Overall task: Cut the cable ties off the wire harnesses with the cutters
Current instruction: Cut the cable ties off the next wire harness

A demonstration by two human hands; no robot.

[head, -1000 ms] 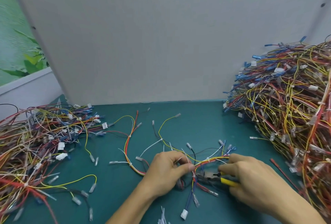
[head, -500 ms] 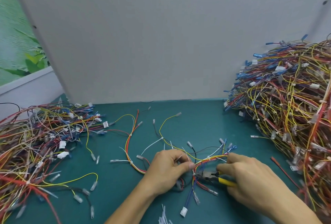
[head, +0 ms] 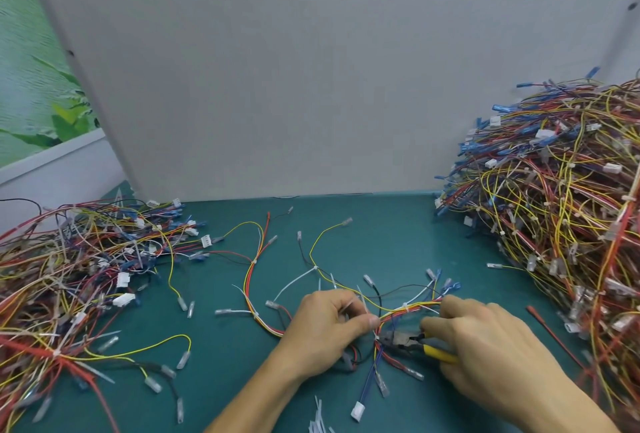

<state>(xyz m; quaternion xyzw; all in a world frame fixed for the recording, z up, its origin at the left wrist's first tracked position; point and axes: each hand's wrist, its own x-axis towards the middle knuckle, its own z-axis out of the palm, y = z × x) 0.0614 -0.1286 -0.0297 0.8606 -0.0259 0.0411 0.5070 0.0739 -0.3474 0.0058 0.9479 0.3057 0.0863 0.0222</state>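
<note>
**A:** Where is the harness the person is working on?

**B:** The harness (head: 398,315) lies on the table (head: 381,231), with its orange, yellow and red wires running just behind the cutters (head: 401,341). A white cable tie (head: 405,308) shows on that bundle. The left hand (head: 329,325), just left of the cutters, has its grip closed to a pinch on the wires, thumb against fingers. The right hand (head: 485,342), right of the cutters, has its grip wrapped round the yellow handles. The nose sits among the wires, but whether it bites a tie cannot be told.

**A:** How will the harness handle?

**B:** Probably light and floppy. Thin wires sag and slide, so it is best pinched close beside a tie to keep it taut. The tie looks like thin, stiff plastic that should be easy to snip. The insulation is soft, so nicking it is the risk.

**A:** Anything else?

**B:** A tall heap of harnesses (head: 554,207) well right of the cutters, a flatter pile (head: 69,276) far left, and cut tie ends (head: 317,422) in front.
</note>
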